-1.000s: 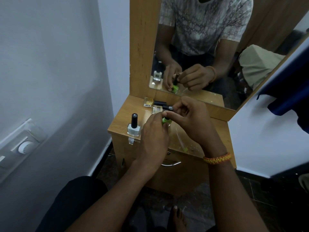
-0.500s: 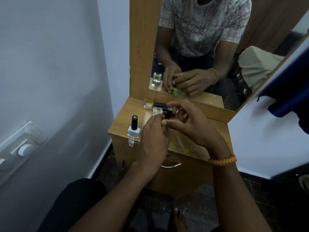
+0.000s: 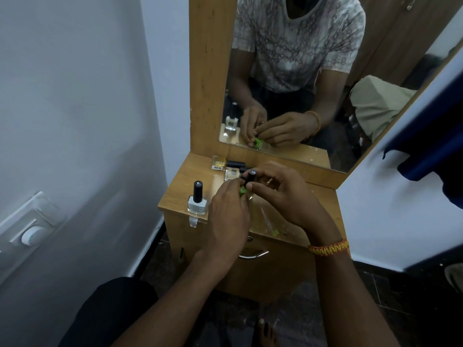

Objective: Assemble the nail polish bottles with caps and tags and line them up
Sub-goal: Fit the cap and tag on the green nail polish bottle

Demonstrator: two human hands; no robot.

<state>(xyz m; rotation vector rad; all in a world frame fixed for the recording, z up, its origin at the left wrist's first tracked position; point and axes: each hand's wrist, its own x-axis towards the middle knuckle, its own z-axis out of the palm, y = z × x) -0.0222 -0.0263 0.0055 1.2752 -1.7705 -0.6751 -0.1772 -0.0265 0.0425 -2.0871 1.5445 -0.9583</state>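
Both hands meet over the wooden dresser top (image 3: pixel 180 186): left hand (image 3: pixel 229 216) wraps the little green glass bottle (image 3: pixel 242 191), right hand (image 3: pixel 280 194) pinches its smooth black cylinder cap (image 3: pixel 251 177). A pale squarish bottle (image 3: pixel 197 204) stands capped at the front edge, two more lie by the mirror (image 3: pixel 313 96). Plain white walls (image 3: pixel 75 96).

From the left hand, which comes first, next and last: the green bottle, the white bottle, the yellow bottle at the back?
1. Green bottle: held in the left hand, under the right hand's fingers.
2. White bottle: upright, just left of that hand.
3. Yellow bottle: lying by the mirror.
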